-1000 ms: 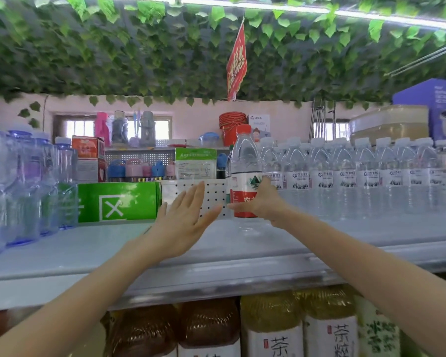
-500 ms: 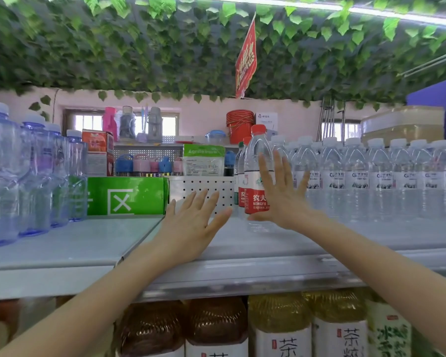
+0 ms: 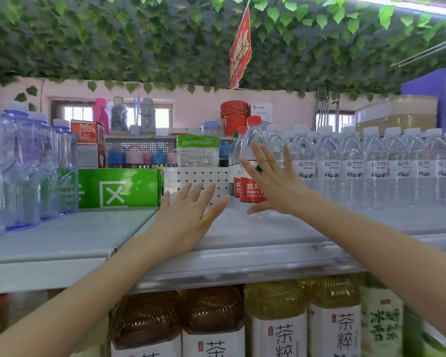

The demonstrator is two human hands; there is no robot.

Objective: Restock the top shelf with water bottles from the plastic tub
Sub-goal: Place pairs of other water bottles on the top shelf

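Two hands of mine are hanging over the top shelf [image 3: 242, 237], both holding nothing. My left hand [image 3: 188, 217] is hovering with fingers straight and spread, in front of the pegboard panel [image 3: 191, 176]. My right hand [image 3: 273, 186] is fanning its fingers out flat before the red-capped water bottle [image 3: 251, 140], which is standing upright on the shelf just beside the white-capped bottles [image 3: 350, 161]; I cannot tell whether my palm is touching it.

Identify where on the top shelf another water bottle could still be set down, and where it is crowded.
Free: the top shelf has a bare stretch before the perforated panel, between green box and red-capped bottle, by the left hand; also the front strip before the green box. Crowded: white-capped bottles fill the right, blue-tinted bottles the far left.
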